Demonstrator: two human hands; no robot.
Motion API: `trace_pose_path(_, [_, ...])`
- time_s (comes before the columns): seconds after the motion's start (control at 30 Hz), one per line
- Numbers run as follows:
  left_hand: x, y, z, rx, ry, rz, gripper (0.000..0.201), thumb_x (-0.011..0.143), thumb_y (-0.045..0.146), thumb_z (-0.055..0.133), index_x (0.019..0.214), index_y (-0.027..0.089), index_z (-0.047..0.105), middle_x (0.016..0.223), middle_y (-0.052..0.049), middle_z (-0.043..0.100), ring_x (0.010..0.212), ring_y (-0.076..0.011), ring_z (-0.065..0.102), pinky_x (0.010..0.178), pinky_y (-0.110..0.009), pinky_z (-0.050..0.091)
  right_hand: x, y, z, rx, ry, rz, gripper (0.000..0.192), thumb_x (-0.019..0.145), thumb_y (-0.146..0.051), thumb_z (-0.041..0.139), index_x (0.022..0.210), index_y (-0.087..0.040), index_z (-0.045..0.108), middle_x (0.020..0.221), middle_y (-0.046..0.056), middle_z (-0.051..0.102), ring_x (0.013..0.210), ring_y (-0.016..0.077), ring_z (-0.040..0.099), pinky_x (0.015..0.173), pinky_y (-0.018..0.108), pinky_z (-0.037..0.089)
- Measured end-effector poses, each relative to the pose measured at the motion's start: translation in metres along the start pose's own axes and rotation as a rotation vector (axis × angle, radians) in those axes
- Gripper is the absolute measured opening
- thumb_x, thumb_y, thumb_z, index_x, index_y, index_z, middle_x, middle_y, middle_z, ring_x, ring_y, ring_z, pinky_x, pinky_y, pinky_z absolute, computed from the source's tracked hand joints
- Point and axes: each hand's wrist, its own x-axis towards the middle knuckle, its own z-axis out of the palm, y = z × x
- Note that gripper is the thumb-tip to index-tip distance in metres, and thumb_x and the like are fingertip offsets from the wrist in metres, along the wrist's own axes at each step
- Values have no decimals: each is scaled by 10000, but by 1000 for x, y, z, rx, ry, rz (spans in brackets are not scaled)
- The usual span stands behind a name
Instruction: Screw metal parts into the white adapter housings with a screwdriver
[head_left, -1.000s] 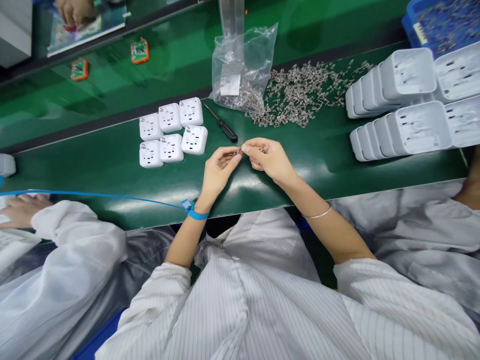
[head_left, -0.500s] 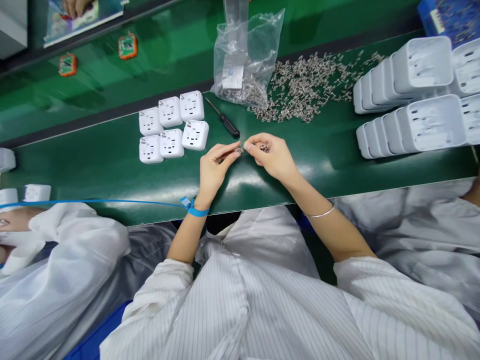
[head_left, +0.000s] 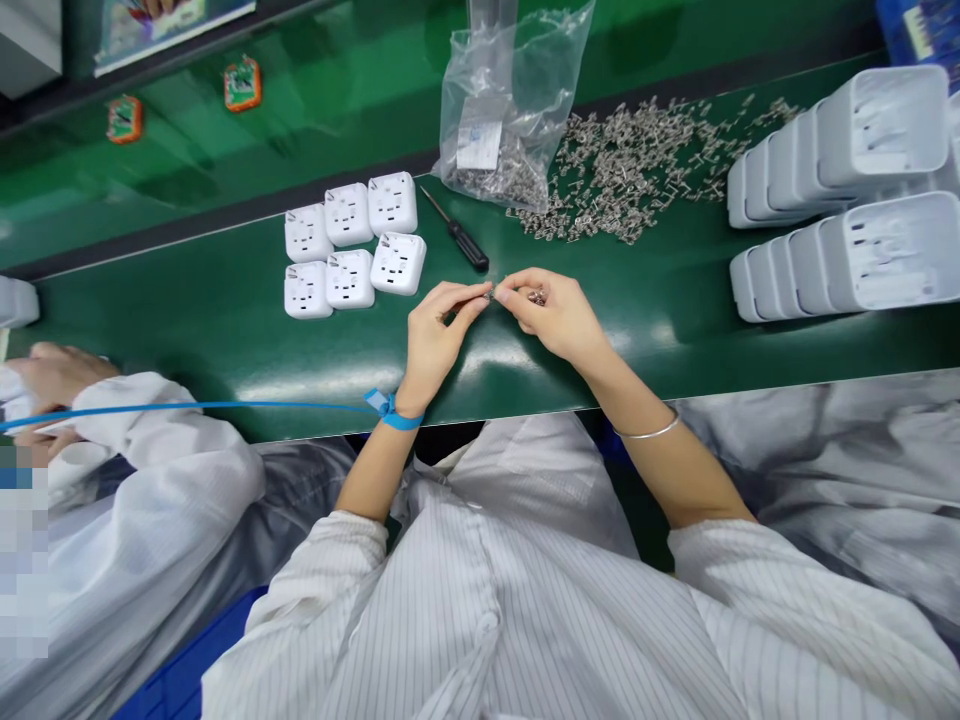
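Note:
Over the green bench, my left hand (head_left: 441,328) pinches small metal parts between thumb and fingertips. Its tips almost meet those of my right hand (head_left: 556,312), whose thumb and forefinger are pinched together. Several small metal parts (head_left: 537,297) show in the curl of the right hand's fingers. Just beyond the hands lies a black-handled screwdriver (head_left: 468,246). A heap of similar small metal parts (head_left: 626,165) spreads behind and to the right. Beside that heap stands a clear plastic bag (head_left: 517,110) with more of them inside and a white label.
White socket blocks (head_left: 349,279) stand in two rows left of the screwdriver. Stacked white plastic housings (head_left: 817,265) are at the right. Two orange-edged circuit boards (head_left: 242,84) rest on the raised green ledge. A blue cord (head_left: 225,404) runs left from my wrist. A co-worker's hand (head_left: 64,375) is at the left.
The view has shifted slightly, so the bench items appear moved a little. Both hands keep their pinches close together. At the left, the co-worker's hand has come further over the bench edge.

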Motion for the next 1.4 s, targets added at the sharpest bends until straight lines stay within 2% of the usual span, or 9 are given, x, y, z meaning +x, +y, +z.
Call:
trace_pose_path(0.2, [1, -1, 3, -194, -68, -116, 295, 883, 446, 732, 1102, 254, 770, 1065, -35, 741, 947, -152, 726, 915, -303, 591, -1, -1, 3, 109, -14, 16, 389, 809, -520, 763, 881, -157, 641, 542, -78, 395, 451, 44, 312, 416, 219, 206])
trace_pose_path(0.3, [2, -3, 3, -209, -74, -147, 342, 818, 438, 801, 1098, 245, 766, 1097, -39, 747, 1014, -179, 729, 958, -331, 590, 0, -1, 4, 182, -7, 27, 422, 782, -541, 783, 883, -161, 629, 542, -90, 369, 442, 39, 290, 407, 218, 199])
trace_pose_path(0.43, [1, -2, 2, -191, -61, -178, 330, 842, 462, 770, 1091, 245, 765, 1074, -41, 761, 962, -185, 742, 946, -355, 598, -1, 0, 6, 202, -10, 33, 416, 783, -537, 781, 877, -163, 626, 553, -85, 390, 445, 38, 292, 410, 218, 206])
trace_pose_path(0.6, [-2, 4, 2, -101, 30, -54, 214, 898, 413, 723, 1032, 256, 777, 1032, -23, 759, 987, -180, 730, 918, -332, 598, -3, 1, 7, 96, -43, 35, 362, 821, -494, 748, 893, -155, 645, 564, -71, 435, 463, 49, 337, 447, 227, 244])
trace_pose_path(0.7, [-2, 6, 2, -124, 87, -1, 193, 906, 402, 718, 1033, 266, 769, 1032, -14, 757, 1005, -177, 730, 932, -332, 598, -3, 1, 6, 1, -1, 20, 285, 867, -434, 704, 907, -157, 652, 575, -66, 462, 479, 62, 372, 494, 238, 281])
trace_pose_path(0.83, [0, 3, 2, -219, 60, -130, 338, 885, 486, 723, 1133, 256, 721, 1098, -33, 759, 1028, -199, 745, 973, -375, 604, -2, 0, 1, -285, 131, -48, 62, 862, -214, 680, 889, -158, 684, 569, -57, 505, 555, 93, 452, 619, 256, 344])
trace_pose_path(0.93, [3, -2, 2, -260, -17, -209, 422, 885, 523, 709, 1200, 245, 684, 1118, -55, 761, 1031, -211, 750, 979, -397, 607, -2, -3, -1, -386, 180, -71, 119, 831, -122, 680, 940, -155, 715, 570, -57, 521, 573, 101, 465, 664, 267, 358])
trace_pose_path(1.17, [3, -1, 2, -339, 6, -240, 401, 850, 499, 756, 1112, 200, 707, 999, -45, 791, 947, -184, 772, 893, -315, 634, -7, -12, 2, -161, 91, -135, 225, 871, -388, 728, 944, -175, 729, 536, -70, 448, 516, 78, 380, 554, 253, 294])
trace_pose_path(1.4, [3, 2, 2, -346, 40, -213, 337, 795, 453, 816, 996, 193, 741, 941, -28, 795, 909, -173, 778, 830, -271, 645, -10, -7, 8, -233, 108, -245, 239, 840, -391, 769, 950, -191, 698, 538, -89, 452, 511, 69, 403, 586, 243, 348])
